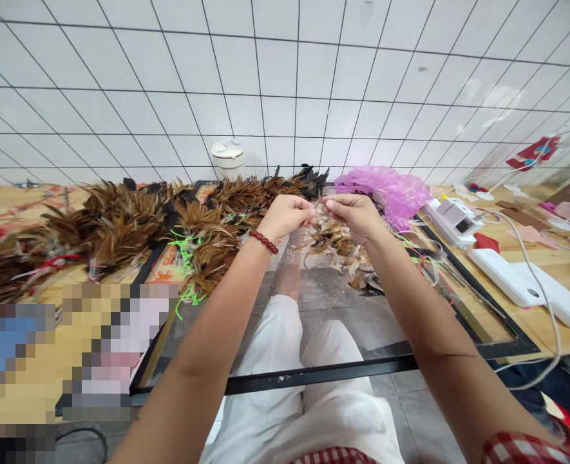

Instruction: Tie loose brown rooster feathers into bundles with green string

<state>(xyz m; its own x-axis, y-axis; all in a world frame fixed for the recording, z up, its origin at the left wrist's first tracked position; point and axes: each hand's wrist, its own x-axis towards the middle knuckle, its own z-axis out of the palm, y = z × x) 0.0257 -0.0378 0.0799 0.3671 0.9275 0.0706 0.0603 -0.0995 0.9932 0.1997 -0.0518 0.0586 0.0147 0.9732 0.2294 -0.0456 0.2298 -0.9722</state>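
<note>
Over the glass-topped table, my left hand (pixel 292 216) and my right hand (pixel 355 216) face each other, a small gap between their fingertips. A small pale feather (pixel 319 207) shows at the pinched fingers of my right hand. My left hand, with a red bead bracelet (pixel 264 241) at its wrist, is also closed in a pinch; what sits inside it is hidden. Loose brown and cream feathers (pixel 337 248) lie below my right hand. Left of my hands are bundled brown feathers (pixel 212 254), some tied with bright green string (pixel 187 254).
More feather bundles (pixel 115 219) cover the left side. A pink plastic bag (pixel 386 187) and a white lidded cup (pixel 227 158) stand near the tiled wall. At right lie white power banks (pixel 507 277), a white device (pixel 453 222) and a cable (pixel 531 270). The table has a black frame (pixel 313 375).
</note>
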